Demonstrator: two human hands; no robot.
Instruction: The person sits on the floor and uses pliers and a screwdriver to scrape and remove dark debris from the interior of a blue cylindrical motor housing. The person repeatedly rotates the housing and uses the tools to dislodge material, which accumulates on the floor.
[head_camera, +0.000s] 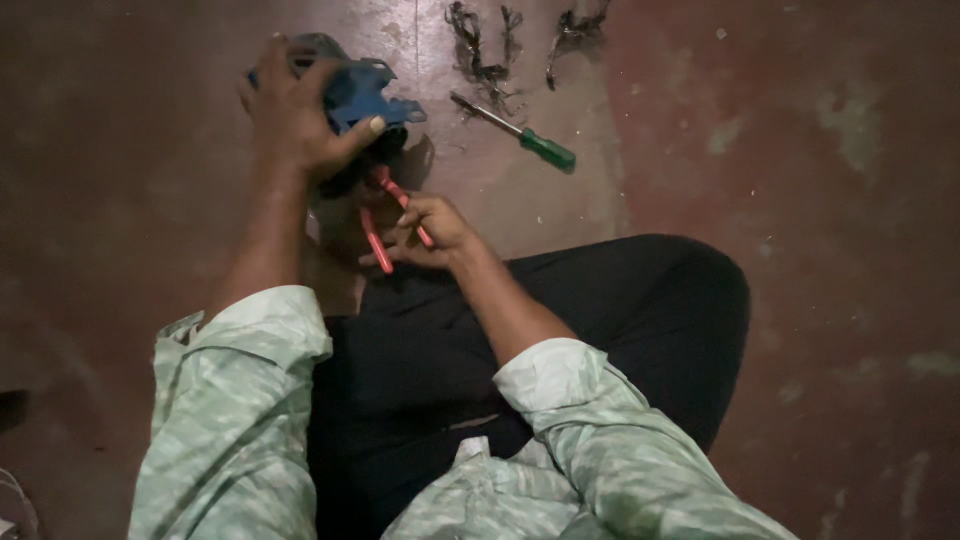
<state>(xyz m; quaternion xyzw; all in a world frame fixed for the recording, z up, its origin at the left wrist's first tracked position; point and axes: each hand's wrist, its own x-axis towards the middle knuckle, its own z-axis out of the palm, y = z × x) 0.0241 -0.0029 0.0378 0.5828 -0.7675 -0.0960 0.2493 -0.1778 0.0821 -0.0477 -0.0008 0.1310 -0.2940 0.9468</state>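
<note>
A: We start with the floor (800, 200), dark red and worn, filling most of what we see. Then our black trousers (600, 300) and pale green sleeves (240, 400), both cut off at the bottom edge.

B: Next the blue housing (355, 90), up near the top. Our left hand (295, 120) is clamped over it, thumb across the front, so we see only part of its shape. What kind of part it is, we cannot tell.

A: Below it, our right hand (430, 230) is closed around the red-handled pliers (385, 225). Their nose goes into the dark underside of the housing and is hidden there.

B: To the right a green-handled screwdriver (520, 135) lies on the floor, apart from both hands.

A: Beyond it, dark tangled scraps (490, 45) lie by the top edge. Wire or fibre, we cannot make out, and one clump is cut off.
</note>
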